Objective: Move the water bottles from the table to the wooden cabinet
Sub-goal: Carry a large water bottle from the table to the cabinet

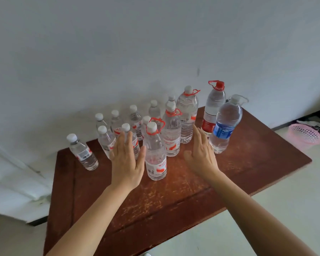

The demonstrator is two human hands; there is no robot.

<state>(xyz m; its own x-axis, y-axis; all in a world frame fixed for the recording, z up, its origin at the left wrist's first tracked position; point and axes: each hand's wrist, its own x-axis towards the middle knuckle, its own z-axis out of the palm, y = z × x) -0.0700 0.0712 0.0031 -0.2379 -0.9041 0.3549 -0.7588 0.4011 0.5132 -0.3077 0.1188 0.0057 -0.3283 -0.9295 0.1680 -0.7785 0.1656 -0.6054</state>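
Clear plastic bottle (155, 156) — white cap, red loop, upright on table (174, 200) | left grip (127, 163) spread | right grip (203, 154) spread

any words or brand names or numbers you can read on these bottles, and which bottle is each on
No text here can be read.
Front bottle, white label with red print: blurred.
Blue-label bottle, pale lettering: blurred.
Red-label bottle: too small to read.
Leftmost small bottle, dark code patch: unreadable.
Back-row small bottles: labels too small.
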